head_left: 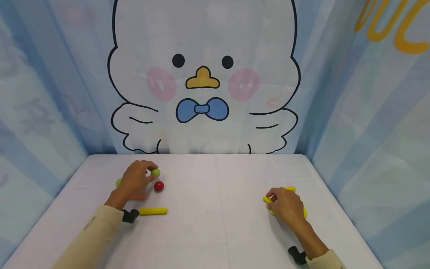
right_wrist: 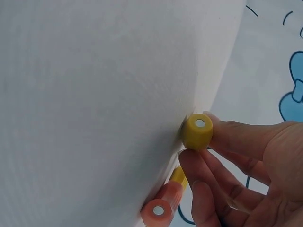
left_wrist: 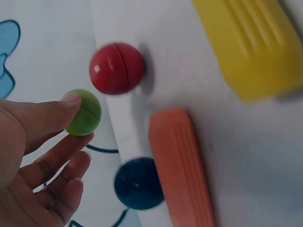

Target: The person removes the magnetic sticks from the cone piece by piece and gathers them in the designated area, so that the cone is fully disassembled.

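Note:
My left hand [head_left: 134, 179] pinches a green ball [left_wrist: 84, 113] between thumb and fingertips. Near it lies a red ball [head_left: 159, 186], with an orange stick [left_wrist: 180, 165] and a dark blue ball [left_wrist: 137, 184] beside each other below it in the left wrist view. In the head view the left hand hides the blue ball and part of a second green ball [head_left: 118, 182]. On the other side, my right hand [head_left: 287, 205] pinches a yellow stick [right_wrist: 197, 133] whose end shows a silvery disc. An orange stick [right_wrist: 157, 213] and another yellow stick [right_wrist: 178, 176] lie close by.
A further yellow stick [head_left: 152, 211] lies in front of the left hand, by the wrist. More yellow sticks [head_left: 290, 188] show around the right hand, partly covered by it. The white table [head_left: 208, 231] ends at a printed curtain [head_left: 201, 134] behind, with curtains on both sides.

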The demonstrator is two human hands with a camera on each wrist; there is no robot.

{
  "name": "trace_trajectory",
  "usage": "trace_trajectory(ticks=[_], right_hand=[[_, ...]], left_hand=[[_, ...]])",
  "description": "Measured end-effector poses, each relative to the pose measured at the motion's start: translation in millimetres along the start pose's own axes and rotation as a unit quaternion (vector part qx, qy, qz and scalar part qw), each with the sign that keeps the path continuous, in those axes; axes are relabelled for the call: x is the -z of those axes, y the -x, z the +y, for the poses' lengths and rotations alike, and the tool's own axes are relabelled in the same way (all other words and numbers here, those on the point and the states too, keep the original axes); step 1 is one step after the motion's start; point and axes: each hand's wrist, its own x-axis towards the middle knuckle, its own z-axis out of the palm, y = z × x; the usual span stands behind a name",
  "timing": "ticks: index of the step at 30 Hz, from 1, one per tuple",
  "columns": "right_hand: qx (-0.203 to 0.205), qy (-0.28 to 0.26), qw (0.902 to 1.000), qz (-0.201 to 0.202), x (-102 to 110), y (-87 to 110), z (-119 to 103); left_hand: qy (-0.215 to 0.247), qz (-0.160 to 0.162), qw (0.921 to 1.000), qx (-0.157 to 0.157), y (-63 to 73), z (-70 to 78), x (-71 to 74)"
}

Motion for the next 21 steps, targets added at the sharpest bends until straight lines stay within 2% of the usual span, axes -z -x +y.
trace_trajectory(ticks=[6, 15, 18, 21], right_hand=[[-0.002, -0.002, 1.0, 0.0, -0.6, -0.3, -1.0], [0.005, -0.004, 1.0, 0.003, -3.8, -0.5, -2.9], [0.009, -0.003, 0.9999, 0.011, -4.1, 0.4, -2.8], [0.02, -0.001, 0.999, 0.039, -2.8, 1.9, -2.6]], left_hand=[[-0.011, -0.027, 0.9991, 0.031, -9.2, -16.0, -1.9], [-0.028, -0.046, 0.9961, 0.069, -15.2, -24.1, -8.0], [-0.04, -0.039, 0.9964, 0.064, -13.5, -23.3, -6.8], [-0.058, -0.005, 0.9976, 0.037, -9.1, -16.8, -5.8]])
